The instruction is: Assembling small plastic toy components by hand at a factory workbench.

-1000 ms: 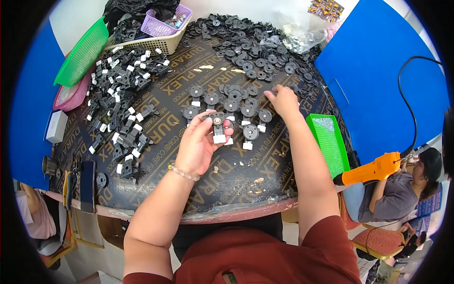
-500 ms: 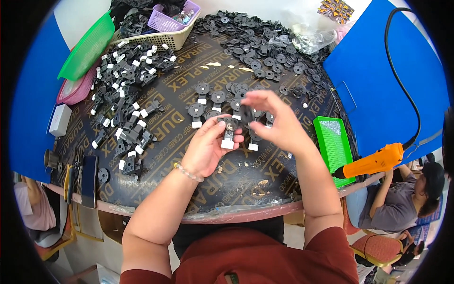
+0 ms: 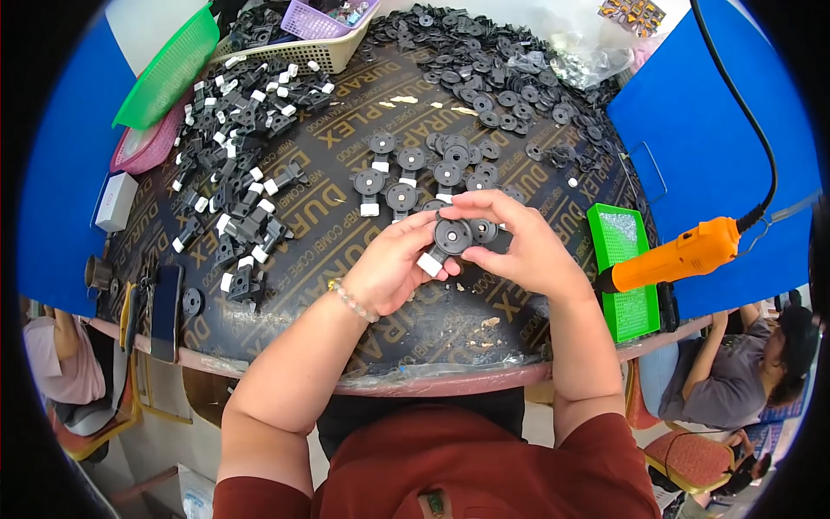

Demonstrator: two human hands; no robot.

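Observation:
My left hand (image 3: 391,270) holds a black plastic piece with a white end (image 3: 430,265) above the table. A round black disc (image 3: 452,236) now sits on that piece, with a small light spot at its centre. Thumb and fingers of my right hand (image 3: 534,251) are curled about the disc's right side, gripping its edge. Just beyond my hands lie several similar pieces with discs on top, such as this disc-topped piece (image 3: 369,182). Part of that group is hidden behind my right hand.
White-ended black pieces (image 3: 251,173) are heaped at left, loose discs (image 3: 510,95) at the far right. An orange power screwdriver (image 3: 679,255) hangs over a green tray (image 3: 631,320). A phone (image 3: 166,311) lies near the left edge; baskets (image 3: 337,56) stand behind. People sit on both sides.
My right hand has brought the disc down and left onto the piece in my left hand. The piece has tilted, its white end now pointing lower left. The whole view has shifted slightly.

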